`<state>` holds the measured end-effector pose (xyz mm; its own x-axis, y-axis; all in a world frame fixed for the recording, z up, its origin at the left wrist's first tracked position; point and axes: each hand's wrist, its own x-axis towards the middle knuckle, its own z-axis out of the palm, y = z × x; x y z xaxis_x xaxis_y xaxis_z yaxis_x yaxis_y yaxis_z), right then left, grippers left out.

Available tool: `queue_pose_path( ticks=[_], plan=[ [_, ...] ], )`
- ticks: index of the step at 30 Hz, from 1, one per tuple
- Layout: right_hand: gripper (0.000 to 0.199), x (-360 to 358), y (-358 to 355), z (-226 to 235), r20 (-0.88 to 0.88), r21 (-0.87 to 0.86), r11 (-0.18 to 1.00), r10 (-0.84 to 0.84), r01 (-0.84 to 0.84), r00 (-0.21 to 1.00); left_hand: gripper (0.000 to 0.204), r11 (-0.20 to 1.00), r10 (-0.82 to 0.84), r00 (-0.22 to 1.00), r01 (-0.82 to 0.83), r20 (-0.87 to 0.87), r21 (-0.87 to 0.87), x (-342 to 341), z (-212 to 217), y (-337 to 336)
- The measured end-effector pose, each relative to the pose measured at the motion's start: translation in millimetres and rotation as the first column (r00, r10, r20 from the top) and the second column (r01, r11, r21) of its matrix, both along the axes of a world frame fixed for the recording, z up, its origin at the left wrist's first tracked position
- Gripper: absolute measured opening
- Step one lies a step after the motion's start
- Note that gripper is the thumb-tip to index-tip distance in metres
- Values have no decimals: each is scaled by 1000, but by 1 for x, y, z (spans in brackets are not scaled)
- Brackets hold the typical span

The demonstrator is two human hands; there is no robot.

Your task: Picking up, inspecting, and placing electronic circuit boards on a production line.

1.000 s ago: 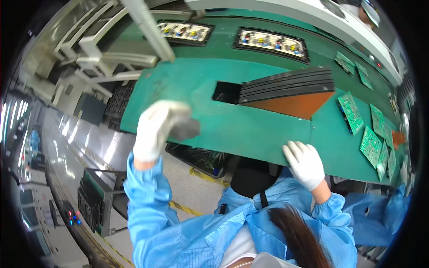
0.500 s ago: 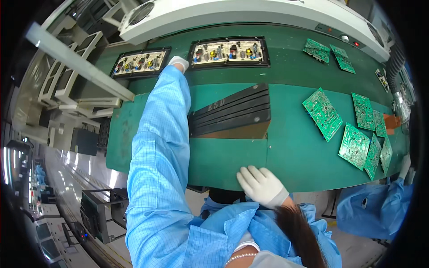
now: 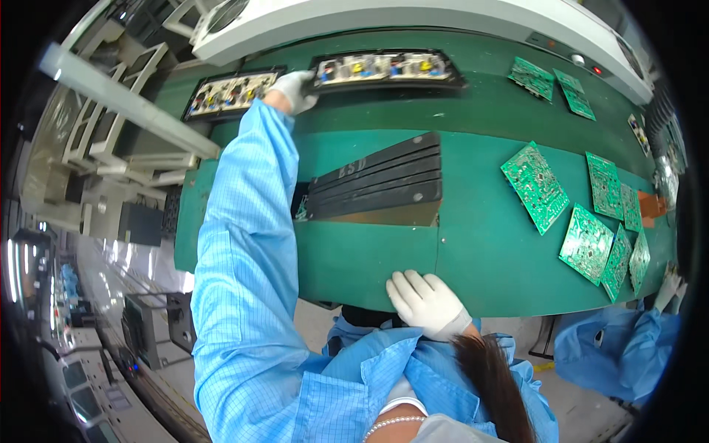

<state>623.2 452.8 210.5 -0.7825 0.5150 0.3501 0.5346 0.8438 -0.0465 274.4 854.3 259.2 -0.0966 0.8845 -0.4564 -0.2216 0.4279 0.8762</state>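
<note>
My left hand (image 3: 294,88), in a white glove, is stretched far out over the green bench, with the blue sleeve running up the frame. Its fingers curl on the left end of a long black tray (image 3: 388,68) that carries a board with coloured parts. A second similar tray (image 3: 233,92) lies just left of the hand on the same green belt. My right hand (image 3: 425,303), also gloved, rests flat on the near edge of the green table (image 3: 369,266) with fingers apart and nothing in it.
A stack of black slatted plates (image 3: 377,181) lies mid-table over a brown sheet. Several green circuit boards (image 3: 535,184) spread across the right side. A co-worker's gloved hand (image 3: 668,292) and blue sleeve are at far right. A white machine housing (image 3: 413,15) runs along the back.
My left arm has reached from the table's left edge forward to the trays on the belt. My right hand slid left along the near edge and settled there.
</note>
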Motion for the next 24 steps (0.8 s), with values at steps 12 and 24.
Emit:
queue_pose_path(
  ticks=[12, 24],
  plan=[
    [52, -8, -5, 6, -65, 0, 999, -33, 33, 997, 14, 989, 49, 851, -113, 522, 92, 52, 62, -120],
    [67, -14, -9, 24, 18, -138, 989, -49, 51, 999, 15, 730, 529, 791, -609, 308, 310, -118, 79, -455]
  ],
)
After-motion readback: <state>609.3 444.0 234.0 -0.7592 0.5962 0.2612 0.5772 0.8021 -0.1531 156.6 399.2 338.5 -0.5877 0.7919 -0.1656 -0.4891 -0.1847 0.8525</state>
